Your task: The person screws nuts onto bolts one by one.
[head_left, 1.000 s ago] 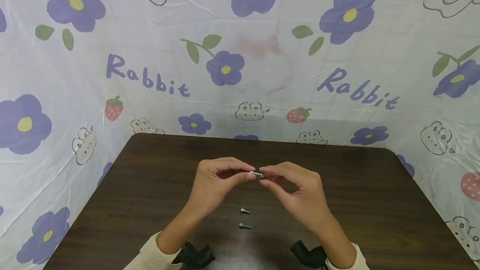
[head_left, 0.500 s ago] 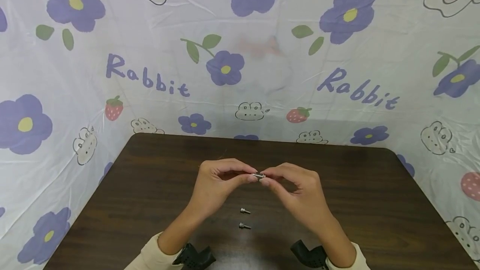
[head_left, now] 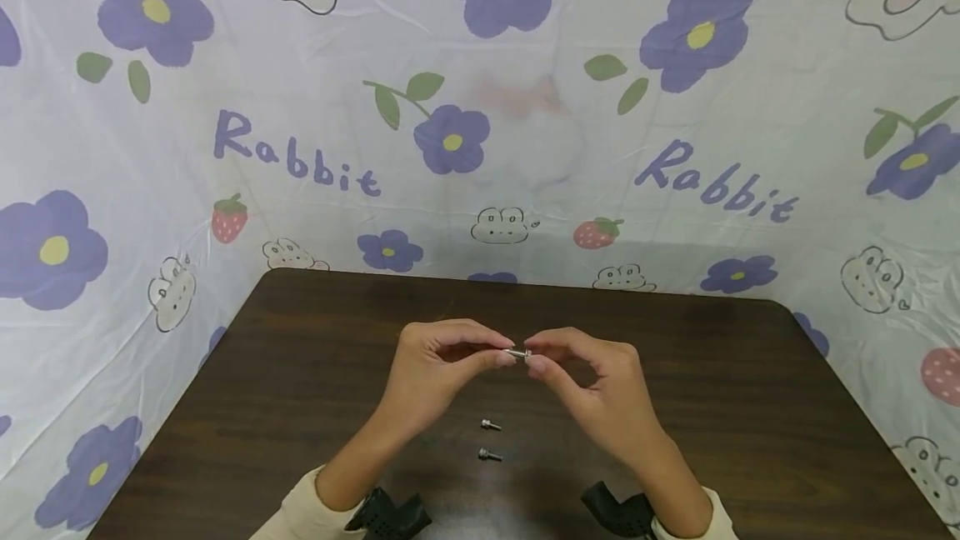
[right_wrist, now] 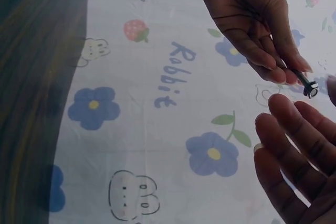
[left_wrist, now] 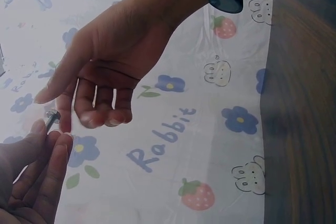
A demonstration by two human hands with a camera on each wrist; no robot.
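My left hand [head_left: 433, 369] pinches a small silver bolt [head_left: 516, 353] between thumb and forefinger, above the table. The bolt's wide end points toward my right hand [head_left: 602, 377]. In the right wrist view that end [right_wrist: 312, 91] looks like a head or nut with a ring. My right thumb and forefinger stand on either side of it, with a gap showing there; the other right fingers are loosely bent. Two similar bolts lie on the table nearer me, one bolt [head_left: 491, 424] just beyond the other bolt [head_left: 490, 455].
The dark wooden table [head_left: 315, 357] has rounded far corners. A white cloth [head_left: 555, 148] printed with flowers and rabbits hangs behind and at both sides. Black wrist mounts [head_left: 393, 513] stick out below both wrists.
My right fingertips closed at the bolt's wide end half a second ago and now stand slightly apart from it, a little to the right. The left hand keeps its pinch almost in place.
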